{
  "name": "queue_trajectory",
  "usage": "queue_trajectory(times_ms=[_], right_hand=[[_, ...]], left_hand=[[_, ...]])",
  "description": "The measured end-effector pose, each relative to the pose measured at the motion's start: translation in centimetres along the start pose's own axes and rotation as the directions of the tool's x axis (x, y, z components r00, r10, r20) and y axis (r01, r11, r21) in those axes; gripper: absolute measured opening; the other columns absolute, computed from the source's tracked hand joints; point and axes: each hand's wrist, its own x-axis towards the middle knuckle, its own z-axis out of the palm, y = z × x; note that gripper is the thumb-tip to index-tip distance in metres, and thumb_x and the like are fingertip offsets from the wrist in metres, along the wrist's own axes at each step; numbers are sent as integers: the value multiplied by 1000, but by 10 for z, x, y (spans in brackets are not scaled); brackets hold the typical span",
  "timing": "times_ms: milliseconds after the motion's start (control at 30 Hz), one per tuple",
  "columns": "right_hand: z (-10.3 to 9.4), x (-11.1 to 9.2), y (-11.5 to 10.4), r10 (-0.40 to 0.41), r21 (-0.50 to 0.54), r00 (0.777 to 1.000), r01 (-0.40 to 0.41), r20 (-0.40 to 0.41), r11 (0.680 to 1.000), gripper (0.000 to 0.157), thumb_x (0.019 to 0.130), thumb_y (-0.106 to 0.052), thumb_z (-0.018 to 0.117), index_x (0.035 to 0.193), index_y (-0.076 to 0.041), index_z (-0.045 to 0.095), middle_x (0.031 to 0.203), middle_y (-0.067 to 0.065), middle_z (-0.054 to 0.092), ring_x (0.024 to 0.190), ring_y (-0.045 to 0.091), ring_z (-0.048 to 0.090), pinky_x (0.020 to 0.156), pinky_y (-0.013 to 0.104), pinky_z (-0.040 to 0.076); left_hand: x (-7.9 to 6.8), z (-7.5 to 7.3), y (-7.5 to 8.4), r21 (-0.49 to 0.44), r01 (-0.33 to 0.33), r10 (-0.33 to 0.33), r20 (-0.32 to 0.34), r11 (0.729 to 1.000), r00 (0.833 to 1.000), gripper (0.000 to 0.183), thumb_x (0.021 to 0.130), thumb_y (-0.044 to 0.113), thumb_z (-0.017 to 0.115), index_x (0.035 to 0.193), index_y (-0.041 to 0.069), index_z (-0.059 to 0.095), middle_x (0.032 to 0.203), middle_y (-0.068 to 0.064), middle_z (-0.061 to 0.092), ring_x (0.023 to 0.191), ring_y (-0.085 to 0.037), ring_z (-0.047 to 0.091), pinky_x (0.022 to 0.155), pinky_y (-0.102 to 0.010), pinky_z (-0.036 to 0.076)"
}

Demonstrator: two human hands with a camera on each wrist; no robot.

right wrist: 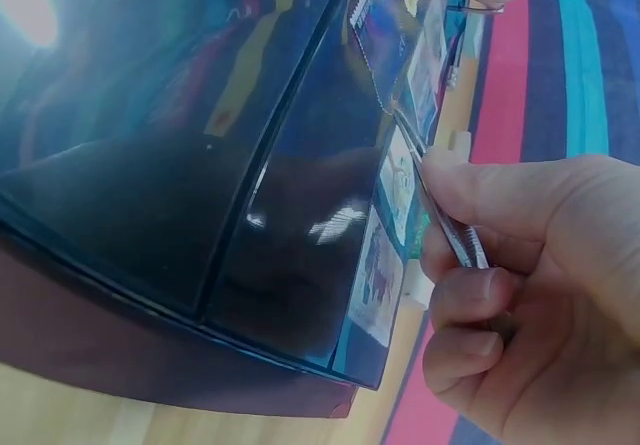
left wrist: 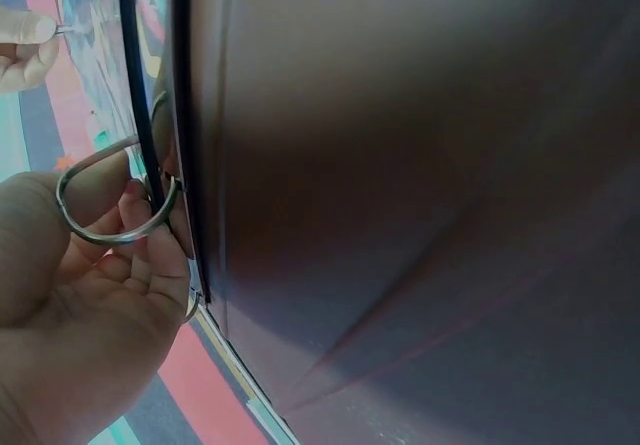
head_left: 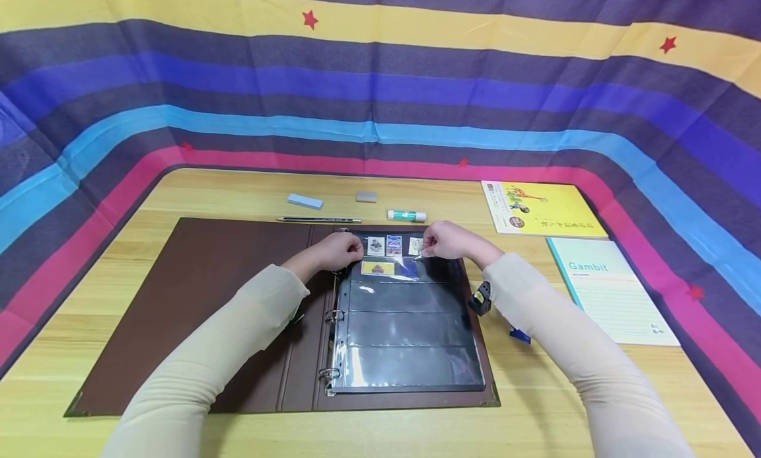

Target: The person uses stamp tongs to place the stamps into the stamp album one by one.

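A brown ring-binder stamp album [head_left: 250,299] lies open, with a black pocket page [head_left: 410,329] on its right side. My left hand [head_left: 341,251] pinches the page's upper left edge beside a metal ring [left wrist: 115,235]. In my right hand [head_left: 446,240] are metal tweezers [right wrist: 440,205], gripped between thumb and fingers. Their tips meet the corner of a blue stamp [right wrist: 385,40] in the second row, next to a yellow stamp [head_left: 377,268]. Several stamps [head_left: 394,245] fill part of the top row. Clear film covers the pockets, with bright glare on it.
Behind the album lie a pencil [head_left: 318,219], a pale blue-white block [head_left: 305,201], a grey eraser [head_left: 366,197] and a glue stick [head_left: 407,215]. To the right are a yellow book [head_left: 547,210] and a notepad [head_left: 612,289]. A blue object [head_left: 520,336] sits partly under the right forearm.
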Motion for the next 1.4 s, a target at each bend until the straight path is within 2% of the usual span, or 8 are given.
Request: queue_trajectory(times_ms=[100,267,467,600,800,967,1133,1400], right_hand=[[-1,-3,2,36,13,999,-35,-39,999,8,72,-9,61,65,-7,58,59,-2,51,54,11,45,55,26,37],[-9,-20,7,97,49,981,-90,-167,995,9,72,-13,62,71,-6,56,64,0,52,57,14,45,56,28,36],[-16,-65,19,97,132,961,-64,-259,989,8,74,-13,61,73,-7,55,69,1,52,58,15,44,54,29,37],[-16,-101,29,109,129,950,-74,-294,989,8,75,-14,60,76,-8,55,71,1,52,56,14,43,51,28,38],[-9,-147,50,156,82,938,-137,-309,987,6,76,-12,59,76,-8,55,71,0,51,57,14,42,51,28,37],[-3,-171,69,187,18,941,-190,-283,982,6,74,-10,61,75,-9,55,69,-1,50,59,14,41,52,28,36],[1,-183,83,206,-21,941,-219,-269,975,7,72,-10,62,74,-10,56,67,-2,48,59,14,41,54,29,35],[5,-185,95,170,-73,948,-196,-268,978,8,70,-8,65,74,-10,58,68,-4,50,61,12,43,57,31,37]], left_hand=[[-1,0,1,-1,-8,8,0,1000,1000,14,84,12,44,76,8,54,70,-2,49,61,-15,45,62,-28,36],[-2,-1,1,-12,-20,20,1,1000,1000,13,84,11,44,76,8,55,71,-2,50,60,-15,44,61,-28,36],[-3,-2,0,-24,-33,33,-3,999,999,14,84,10,44,76,7,55,71,-3,51,59,-15,44,62,-28,36],[-3,-2,-2,-22,-45,45,-4,999,999,15,84,10,44,74,7,54,67,-3,50,56,-15,43,61,-28,35],[-2,-2,-4,-25,-42,41,-3,999,999,15,83,9,44,72,6,53,62,-2,46,53,-15,42,58,-27,34],[-3,-2,-6,-26,-42,42,-1,999,999,15,83,10,45,72,6,53,62,-2,46,53,-15,41,57,-27,34],[-3,-2,-5,-29,-44,44,1,999,999,14,83,9,45,73,6,54,63,-2,47,53,-15,41,57,-27,34],[-2,-1,-1,-21,-56,56,1,998,998,14,83,8,44,73,5,54,62,-2,46,54,-14,41,57,-27,33]])
